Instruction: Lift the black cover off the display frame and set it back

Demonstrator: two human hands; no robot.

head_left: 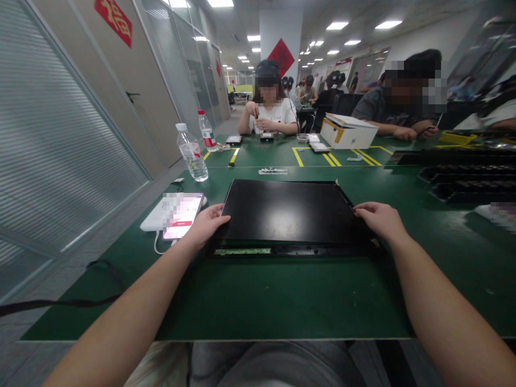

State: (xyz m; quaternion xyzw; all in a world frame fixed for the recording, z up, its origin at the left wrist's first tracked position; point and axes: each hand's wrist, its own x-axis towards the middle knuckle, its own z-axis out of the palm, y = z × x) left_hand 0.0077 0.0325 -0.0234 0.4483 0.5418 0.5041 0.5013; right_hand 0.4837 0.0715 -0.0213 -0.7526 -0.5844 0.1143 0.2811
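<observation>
The left hand and right hand grip a black panel by opposite sides — above a black frame, inward from the tabletop's front edge.

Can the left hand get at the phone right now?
Probably yes: the phone lies just beside the left hand, with nothing visible between them. But that hand holds the left edge of the dark panel, so it would likely have to let go first.

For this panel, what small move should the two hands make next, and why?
Perhaps steady the dark panel before shifting it: the left hand and right hand hold its opposite sides, and the green strip on the black frame lies exposed beside the panel's near edge.
</observation>
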